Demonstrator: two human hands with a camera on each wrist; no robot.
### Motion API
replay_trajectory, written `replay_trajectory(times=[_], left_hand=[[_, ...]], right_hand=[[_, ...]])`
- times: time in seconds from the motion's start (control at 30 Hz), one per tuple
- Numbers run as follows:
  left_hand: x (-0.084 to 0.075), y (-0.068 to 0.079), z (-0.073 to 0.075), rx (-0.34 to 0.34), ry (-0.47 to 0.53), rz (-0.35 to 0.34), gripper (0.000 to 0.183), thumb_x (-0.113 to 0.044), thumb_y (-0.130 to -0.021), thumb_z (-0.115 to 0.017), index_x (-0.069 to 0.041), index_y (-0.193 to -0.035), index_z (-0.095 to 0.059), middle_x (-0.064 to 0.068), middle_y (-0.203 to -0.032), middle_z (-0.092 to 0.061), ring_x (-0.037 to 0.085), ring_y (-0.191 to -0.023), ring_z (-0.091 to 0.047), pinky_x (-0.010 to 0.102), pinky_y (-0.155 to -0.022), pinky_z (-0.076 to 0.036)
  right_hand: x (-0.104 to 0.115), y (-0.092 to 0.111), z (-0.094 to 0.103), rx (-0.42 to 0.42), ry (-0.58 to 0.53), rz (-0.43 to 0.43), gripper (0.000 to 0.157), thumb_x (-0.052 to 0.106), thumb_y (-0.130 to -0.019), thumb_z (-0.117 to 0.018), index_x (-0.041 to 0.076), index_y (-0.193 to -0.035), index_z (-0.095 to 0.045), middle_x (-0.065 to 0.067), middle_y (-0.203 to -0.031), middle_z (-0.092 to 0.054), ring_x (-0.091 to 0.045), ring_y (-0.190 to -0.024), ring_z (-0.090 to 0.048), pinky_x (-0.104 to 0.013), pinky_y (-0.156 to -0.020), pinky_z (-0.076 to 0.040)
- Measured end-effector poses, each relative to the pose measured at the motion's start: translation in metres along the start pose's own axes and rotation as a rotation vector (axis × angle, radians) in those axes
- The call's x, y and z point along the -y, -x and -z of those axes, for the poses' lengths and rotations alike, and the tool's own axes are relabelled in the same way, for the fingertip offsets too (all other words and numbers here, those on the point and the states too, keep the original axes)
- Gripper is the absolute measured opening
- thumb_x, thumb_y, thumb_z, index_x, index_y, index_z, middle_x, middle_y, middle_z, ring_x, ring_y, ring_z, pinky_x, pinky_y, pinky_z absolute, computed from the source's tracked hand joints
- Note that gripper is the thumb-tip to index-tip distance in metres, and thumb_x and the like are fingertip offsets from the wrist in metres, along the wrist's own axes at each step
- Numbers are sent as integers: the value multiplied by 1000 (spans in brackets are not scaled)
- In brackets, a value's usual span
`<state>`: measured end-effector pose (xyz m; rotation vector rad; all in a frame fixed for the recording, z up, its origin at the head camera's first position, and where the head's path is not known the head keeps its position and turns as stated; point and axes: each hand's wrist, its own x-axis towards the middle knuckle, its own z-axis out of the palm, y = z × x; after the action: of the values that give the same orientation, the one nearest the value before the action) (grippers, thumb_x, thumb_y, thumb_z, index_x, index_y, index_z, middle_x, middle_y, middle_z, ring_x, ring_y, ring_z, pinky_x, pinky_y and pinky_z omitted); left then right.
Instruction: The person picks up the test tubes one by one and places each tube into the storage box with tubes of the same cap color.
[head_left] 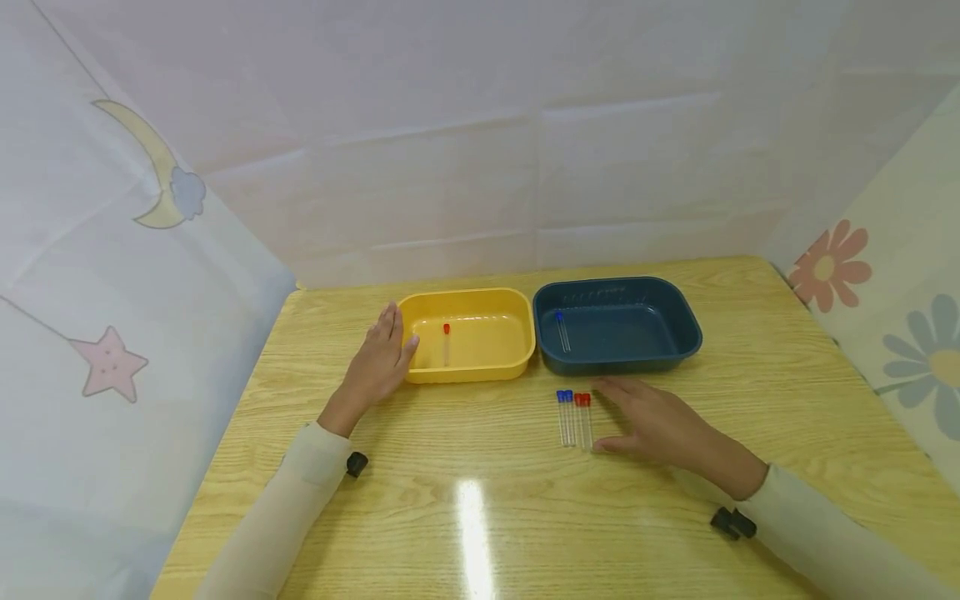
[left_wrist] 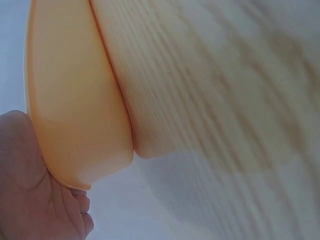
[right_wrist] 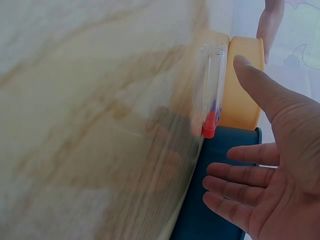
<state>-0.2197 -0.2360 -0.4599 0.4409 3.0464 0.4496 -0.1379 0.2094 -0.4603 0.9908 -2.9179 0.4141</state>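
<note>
My left hand [head_left: 377,360] rests on the left end of a yellow tray [head_left: 470,374], fingers fairly straight along its rim and thumb toward the inside. One red-capped clear tube [head_left: 447,346] lies in that tray. On the table, two blue-capped tubes [head_left: 566,419] and two red-capped tubes [head_left: 583,423] lie side by side, caps toward the trays. Just right of them is my right hand [head_left: 656,425], thumb and fingers spread, holding nothing. In the right wrist view its palm [right_wrist: 295,150] faces the tubes [right_wrist: 212,95], apart from them.
A dark blue tray [head_left: 621,365] stands beside the yellow one, with blue-capped tubing [head_left: 563,333] at its left side; whether it is one tube or two, I cannot tell. Pale printed sheets [head_left: 420,192] rise behind the wooden table [head_left: 405,500] and at both sides.
</note>
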Motion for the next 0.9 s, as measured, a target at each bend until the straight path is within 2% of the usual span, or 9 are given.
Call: replay_trajectory(times=[0.2, 0.43, 0.67, 0.9], left_hand=[[-1, 0, 2, 5, -41, 8, 81, -54, -109, -15, 7, -159, 4, 21, -167, 11, 35, -155, 7, 54, -124, -3], [-4, 2, 6, 5, -46, 10, 81, -53, -110, -20, 8, -159, 1, 22, -167, 10, 37, -155, 5, 54, -123, -2], [-3, 1, 5, 5, -50, 24, 83, -56, -109, -17, 5, -159, 6, 21, -167, 12, 35, -155, 9, 53, -124, 0], [-2, 1, 4, 2, -68, 50, 86, -61, -106, -14, 3, -161, 3, 17, -168, 12, 32, -155, 12, 61, -121, 5]], right_hand=[[-1, -1, -2, -4, 3, 7, 92, 57, -78, -82, -5, -141, -55, -24, -138, -58, -41, -125, -58, -55, -95, -52], [-1, -2, -3, 10, 12, 15, 94, 58, -78, -81, -6, -141, -54, -25, -140, -56, -42, -125, -57, -54, -95, -52], [-2, -5, -2, 30, 9, 12, 95, 60, -77, -81, -5, -141, -54, -25, -140, -55, -43, -125, -57, -56, -95, -52], [-1, -8, -4, 37, 5, 8, 98, 59, -74, -84, -4, -142, -53, -26, -139, -54, -43, -124, -57, -56, -96, -52]])
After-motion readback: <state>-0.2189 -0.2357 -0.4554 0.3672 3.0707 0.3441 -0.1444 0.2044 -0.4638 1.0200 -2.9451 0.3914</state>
